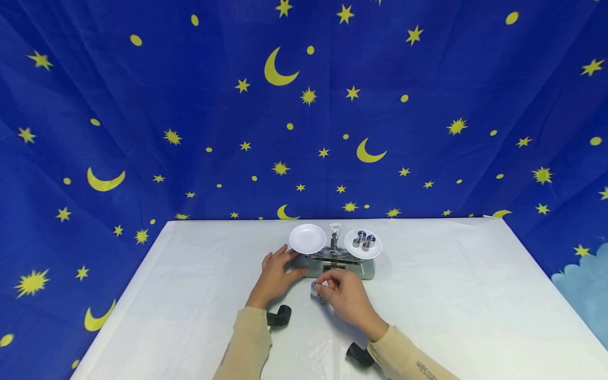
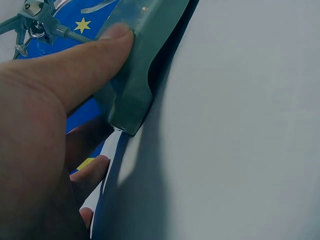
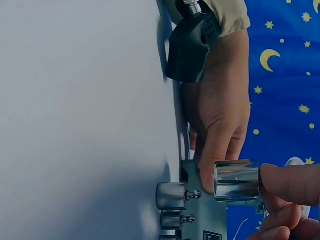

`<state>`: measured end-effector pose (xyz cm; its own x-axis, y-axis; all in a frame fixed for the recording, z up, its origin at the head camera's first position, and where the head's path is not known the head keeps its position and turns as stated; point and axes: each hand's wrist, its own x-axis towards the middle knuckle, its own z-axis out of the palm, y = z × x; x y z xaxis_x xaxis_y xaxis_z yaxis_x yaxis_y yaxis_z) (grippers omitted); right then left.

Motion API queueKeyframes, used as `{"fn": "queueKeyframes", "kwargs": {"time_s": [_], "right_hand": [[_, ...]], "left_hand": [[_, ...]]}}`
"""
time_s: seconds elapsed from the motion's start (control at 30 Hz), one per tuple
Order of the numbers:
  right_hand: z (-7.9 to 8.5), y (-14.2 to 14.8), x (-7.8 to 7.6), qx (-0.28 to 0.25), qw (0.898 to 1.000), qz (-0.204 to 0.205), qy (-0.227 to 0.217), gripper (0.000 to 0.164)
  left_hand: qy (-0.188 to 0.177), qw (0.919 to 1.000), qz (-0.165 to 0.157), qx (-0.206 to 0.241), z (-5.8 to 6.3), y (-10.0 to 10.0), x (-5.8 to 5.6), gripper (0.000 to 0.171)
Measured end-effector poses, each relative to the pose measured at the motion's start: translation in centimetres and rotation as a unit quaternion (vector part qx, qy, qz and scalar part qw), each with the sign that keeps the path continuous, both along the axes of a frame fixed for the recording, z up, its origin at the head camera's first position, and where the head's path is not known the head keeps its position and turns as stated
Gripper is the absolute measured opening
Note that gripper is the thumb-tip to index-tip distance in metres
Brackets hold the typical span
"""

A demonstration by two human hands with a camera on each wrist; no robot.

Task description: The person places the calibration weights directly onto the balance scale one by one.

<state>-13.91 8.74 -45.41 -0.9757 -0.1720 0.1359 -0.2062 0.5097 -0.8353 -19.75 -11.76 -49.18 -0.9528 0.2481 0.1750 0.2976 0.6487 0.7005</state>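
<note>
A balance scale point(image 1: 366, 270) with a grey-green base and two white pans stands near the back of the table. My left hand point(image 1: 275, 277) grips the left end of its base, thumb on the front face and fingers behind. With thumb and fingertips, my right hand point(image 1: 349, 298) pinches a shiny cylindrical metal weight point(image 3: 236, 181) by its top, above the table in front of the base. Below it, other knobbed weights point(image 3: 171, 196) stand in a row. Several weights point(image 1: 364, 243) sit on the right pan point(image 1: 351, 249); the left pan point(image 1: 307, 239) is bare.
A white cover lies over the table point(image 1: 451, 295). Behind it hangs a blue curtain point(image 1: 228, 174) with yellow stars and moons. Black wrist devices point(image 1: 280, 315) are worn at both sleeves, close over the tabletop.
</note>
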Motion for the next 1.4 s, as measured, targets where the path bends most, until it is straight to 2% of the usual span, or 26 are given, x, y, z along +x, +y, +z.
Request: {"fn": "queueKeyframes", "kwargs": {"time_s": [0.43,1.03,1.4], "right_hand": [[0.9,0.0,0.2,-0.009,1.0,0.003,0.011,0.006],[2.2,0.0,0.5,-0.047,0.999,0.006,0.024,0.011],[3.1,0.0,0.4,-0.059,0.997,0.002,0.048,0.011]], "left_hand": [[-0.008,1.0,0.0,0.002,0.3,0.1,0.1,0.058],[-0.005,1.0,-0.001,0.002,0.3,0.1,0.2,0.057],[-0.004,1.0,-0.002,0.006,0.2,0.0,0.1,0.057]]}}
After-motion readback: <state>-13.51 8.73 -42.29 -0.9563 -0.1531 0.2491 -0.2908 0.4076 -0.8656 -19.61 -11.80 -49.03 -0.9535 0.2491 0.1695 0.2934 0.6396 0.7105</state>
